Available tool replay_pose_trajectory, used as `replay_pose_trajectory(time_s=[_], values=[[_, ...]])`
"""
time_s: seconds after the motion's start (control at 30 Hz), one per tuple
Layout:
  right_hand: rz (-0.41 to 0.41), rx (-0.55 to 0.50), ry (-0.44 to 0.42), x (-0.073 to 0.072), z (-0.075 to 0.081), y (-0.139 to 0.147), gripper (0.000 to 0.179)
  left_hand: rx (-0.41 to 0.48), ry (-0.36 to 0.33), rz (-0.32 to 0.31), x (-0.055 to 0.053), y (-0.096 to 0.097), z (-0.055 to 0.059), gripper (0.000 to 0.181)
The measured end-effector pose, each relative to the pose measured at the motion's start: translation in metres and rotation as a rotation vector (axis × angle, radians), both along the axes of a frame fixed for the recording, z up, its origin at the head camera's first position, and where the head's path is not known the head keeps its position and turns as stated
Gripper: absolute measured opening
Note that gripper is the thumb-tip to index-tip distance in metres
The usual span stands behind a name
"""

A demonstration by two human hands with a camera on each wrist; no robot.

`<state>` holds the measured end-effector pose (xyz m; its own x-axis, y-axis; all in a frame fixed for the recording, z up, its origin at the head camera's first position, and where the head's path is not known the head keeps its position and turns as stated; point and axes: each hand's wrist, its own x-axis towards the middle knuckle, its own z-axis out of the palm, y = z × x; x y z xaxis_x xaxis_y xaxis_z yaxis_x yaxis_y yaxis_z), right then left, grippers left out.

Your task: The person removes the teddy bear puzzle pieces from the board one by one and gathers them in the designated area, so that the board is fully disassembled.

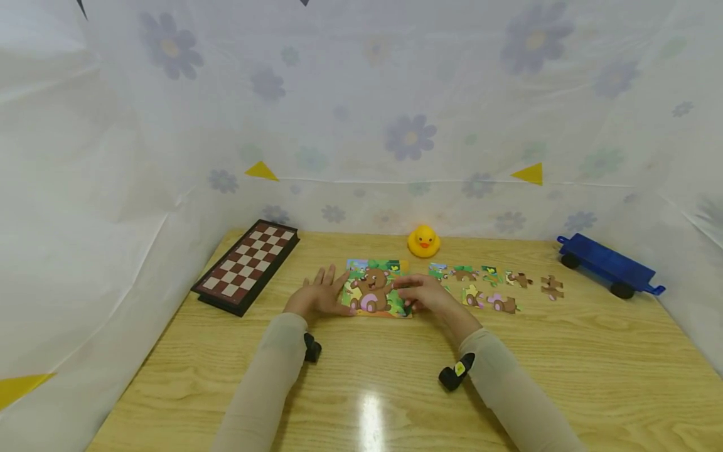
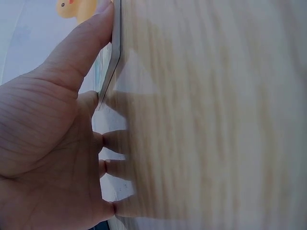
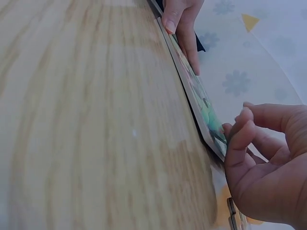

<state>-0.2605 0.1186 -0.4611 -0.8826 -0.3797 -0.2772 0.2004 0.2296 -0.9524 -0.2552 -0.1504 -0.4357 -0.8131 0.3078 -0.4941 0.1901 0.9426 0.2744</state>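
Observation:
A puzzle board (image 1: pixel 373 289) with a bear picture lies mid-table between both hands. My left hand (image 1: pixel 323 295) is at its left side, fingers spread and straight. In the left wrist view the thumb (image 2: pixel 76 48) rests against the board's edge. At the right edge, my right hand (image 1: pixel 432 295) has bent fingers. The right wrist view shows its bent fingertips (image 3: pixel 245 117) close together by the board's corner, a dark sliver beside them; I cannot tell whether they pinch something. Nearest to this hand are several loose jigsaw pieces (image 1: pixel 503 303) in two rough rows.
Behind the board sits a yellow rubber duck (image 1: pixel 423 242). A brown-and-white checkered board (image 1: pixel 246 262) in a black case lies at the left edge. On the right stands a blue toy wagon (image 1: pixel 611 260) with black wheels. Flower-patterned white sheeting (image 1: pixel 361 113) encloses the table.

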Motion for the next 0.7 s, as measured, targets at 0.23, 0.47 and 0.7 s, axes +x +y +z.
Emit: replay_pose_trajectory(time_s=[0.23,0.47,0.7], values=[[-0.039,-0.052,-0.035,-0.005,0.001,-0.007,0.036,-0.007,-0.007,0.003,0.001,0.000,0.003,0.096],[-0.086,-0.114,-0.086,-0.009,0.003,-0.010,0.035,-0.028,0.006,-0.021,0.002,0.001,0.004,0.095],[-0.100,-0.120,-0.105,-0.012,0.003,-0.011,0.035,-0.030,0.028,-0.027,0.001,0.000,0.001,0.094]])
